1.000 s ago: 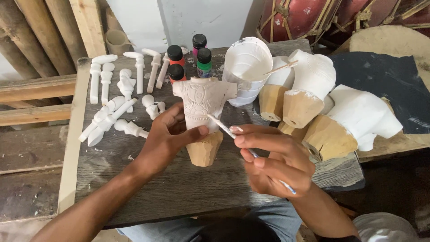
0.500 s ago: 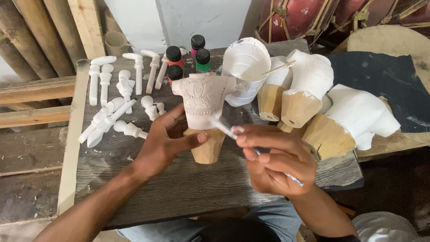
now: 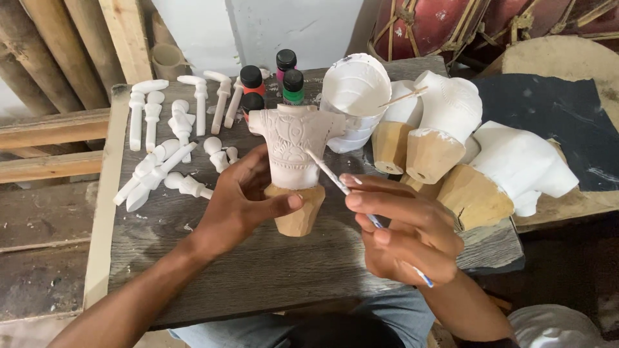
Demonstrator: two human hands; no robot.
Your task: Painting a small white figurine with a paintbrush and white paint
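Head view: the left hand [image 3: 242, 200] clasps a carved torso figure [image 3: 293, 154] upright on the table [image 3: 258, 258], and the right hand [image 3: 403, 232] pinches a thin brush [image 3: 335, 180] against it. It looks light and stiff (wet white coat likely smudges), so the bare wooden base seems the safest hold.

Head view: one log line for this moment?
left hand: holds torso figure | right hand: brush tip on torso | cup: behind

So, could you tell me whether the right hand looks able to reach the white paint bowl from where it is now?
Probably yes. The right hand holds a thin brush, and the white paint bowl stands just beyond it on the table. Only the carved torso in the left hand stands nearby, left of that path.
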